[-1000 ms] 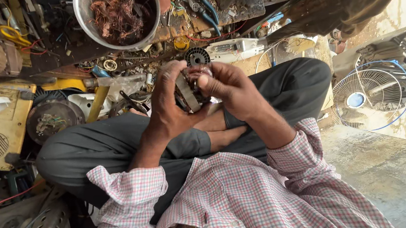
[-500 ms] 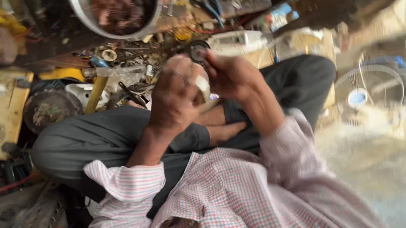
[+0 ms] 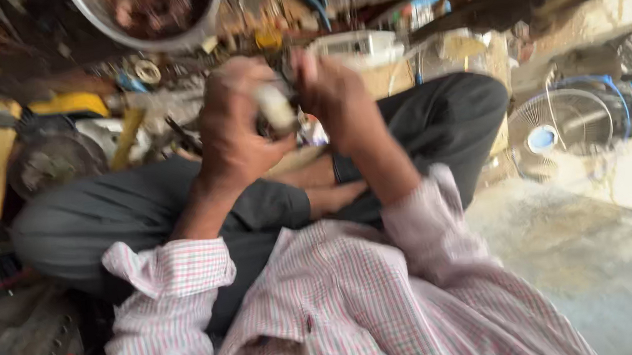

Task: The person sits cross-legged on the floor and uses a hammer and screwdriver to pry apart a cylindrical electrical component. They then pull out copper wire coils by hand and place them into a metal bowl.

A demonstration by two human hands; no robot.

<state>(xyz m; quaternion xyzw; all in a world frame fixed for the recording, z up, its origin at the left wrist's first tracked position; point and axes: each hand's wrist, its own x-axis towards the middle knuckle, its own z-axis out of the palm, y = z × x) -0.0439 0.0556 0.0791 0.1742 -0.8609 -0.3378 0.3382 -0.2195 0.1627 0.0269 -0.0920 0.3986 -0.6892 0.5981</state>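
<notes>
A small pale part (image 3: 276,108), too blurred to identify, sits between both hands, raised above the crossed legs (image 3: 141,210). The left hand (image 3: 237,123) is closed around it from the left, and the right hand (image 3: 330,87) presses on it from the right with bent fingers. Beyond the hands lies metal clutter with a bowl (image 3: 155,31) of brown scrap, and a small fan (image 3: 559,135) stands at the right.

Both hands (image 3: 279,119) around small metal part (image 3: 276,108)
</notes>
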